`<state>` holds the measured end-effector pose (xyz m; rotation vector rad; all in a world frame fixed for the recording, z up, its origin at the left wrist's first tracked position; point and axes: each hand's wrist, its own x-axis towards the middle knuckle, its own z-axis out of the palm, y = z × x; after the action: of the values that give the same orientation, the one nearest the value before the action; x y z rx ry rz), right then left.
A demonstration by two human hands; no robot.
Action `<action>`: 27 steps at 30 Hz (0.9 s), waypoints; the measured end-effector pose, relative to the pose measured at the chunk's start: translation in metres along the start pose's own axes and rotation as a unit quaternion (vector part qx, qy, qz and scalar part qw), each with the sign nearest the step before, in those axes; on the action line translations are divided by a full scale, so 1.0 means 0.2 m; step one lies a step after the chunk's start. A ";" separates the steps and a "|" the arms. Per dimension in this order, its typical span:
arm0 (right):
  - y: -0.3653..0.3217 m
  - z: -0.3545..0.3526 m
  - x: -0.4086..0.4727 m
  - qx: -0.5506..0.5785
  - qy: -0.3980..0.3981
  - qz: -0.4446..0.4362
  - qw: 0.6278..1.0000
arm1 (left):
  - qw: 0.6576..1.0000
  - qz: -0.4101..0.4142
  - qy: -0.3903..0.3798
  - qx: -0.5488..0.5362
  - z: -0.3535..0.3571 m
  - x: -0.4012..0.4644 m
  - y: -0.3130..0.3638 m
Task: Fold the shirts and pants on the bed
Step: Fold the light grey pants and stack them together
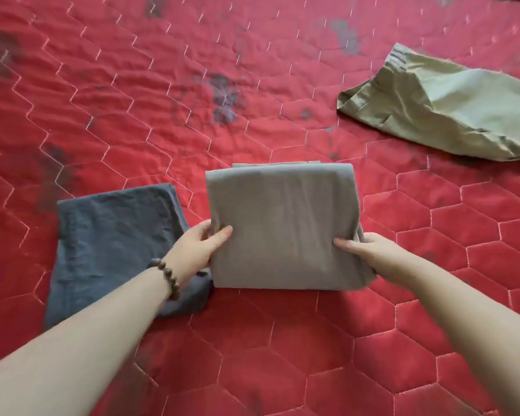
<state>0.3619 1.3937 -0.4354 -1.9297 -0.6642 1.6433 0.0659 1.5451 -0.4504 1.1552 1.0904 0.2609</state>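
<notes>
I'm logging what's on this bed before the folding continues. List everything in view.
grey folded garment: one, grey, centre, held at both sides
dark blue folded garment: one, blue, on the bedspread, left of the grey one
olive garment: one, green, unfolded, upper right
bedspread: one, red quilted, beneath everything
beaded bracelet: one, brown, left wrist
left hand: one, gripping the grey garment's left edge
right hand: one, gripping its right edge
</notes>
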 end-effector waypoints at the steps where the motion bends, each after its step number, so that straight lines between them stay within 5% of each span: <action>1: 0.03 0.02 0.05 0.026 0.022 0.011 0.999 | 0.999 -0.030 0.011 -0.020 0.03 0.06 -0.02; 7: 0.13 0.06 0.18 0.043 0.155 -0.055 0.986 | 0.992 -0.023 0.047 -0.113 0.06 0.23 -0.10; 20: -0.01 -0.02 0.31 0.186 0.032 -0.034 0.982 | 0.983 -0.041 0.021 -0.178 0.00 0.42 -0.03; 27: -0.02 -0.02 0.30 0.164 0.127 -0.125 0.970 | 0.966 -0.009 0.008 -0.259 0.00 0.50 0.10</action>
<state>0.3743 1.4361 -0.4756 -1.6984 -0.4768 1.2372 0.1223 1.6202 -0.4904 0.6742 0.9680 0.5095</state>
